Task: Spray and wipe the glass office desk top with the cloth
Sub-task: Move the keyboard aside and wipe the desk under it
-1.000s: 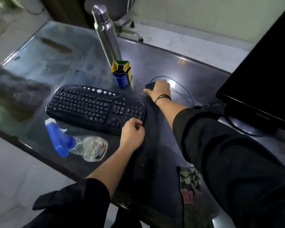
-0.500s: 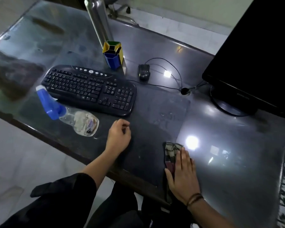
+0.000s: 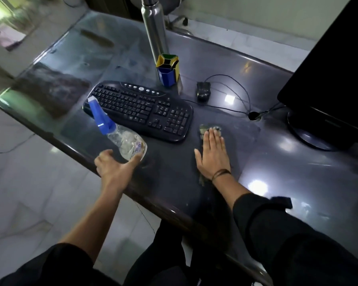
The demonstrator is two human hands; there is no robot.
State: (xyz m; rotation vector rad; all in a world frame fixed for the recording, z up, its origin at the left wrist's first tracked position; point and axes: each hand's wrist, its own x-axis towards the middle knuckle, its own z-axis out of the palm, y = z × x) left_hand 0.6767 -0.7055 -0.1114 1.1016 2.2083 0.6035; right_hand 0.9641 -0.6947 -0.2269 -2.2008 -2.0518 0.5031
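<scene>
A dark glass desk top (image 3: 277,162) fills the view. My right hand (image 3: 212,154) lies flat with straight fingers on a patterned cloth (image 3: 205,129), pressing it to the glass just right of the keyboard. Most of the cloth is hidden under the palm. A clear spray bottle (image 3: 126,141) with a blue trigger head lies on its side near the desk's front edge. My left hand (image 3: 116,166) is spread open at the bottle's base, thumb and fingers either side of it, with no grip closed.
A black keyboard (image 3: 141,109) lies behind the bottle. A blue and yellow pen holder (image 3: 167,70) and a steel flask (image 3: 155,32) stand behind it. A wired mouse (image 3: 203,90) and a black monitor (image 3: 335,83) are at the right. A dark mat (image 3: 52,87) lies far left.
My right hand has slid the cloth away from the front edge up beside the keyboard. My left hand has opened and moved left to the spray bottle's base.
</scene>
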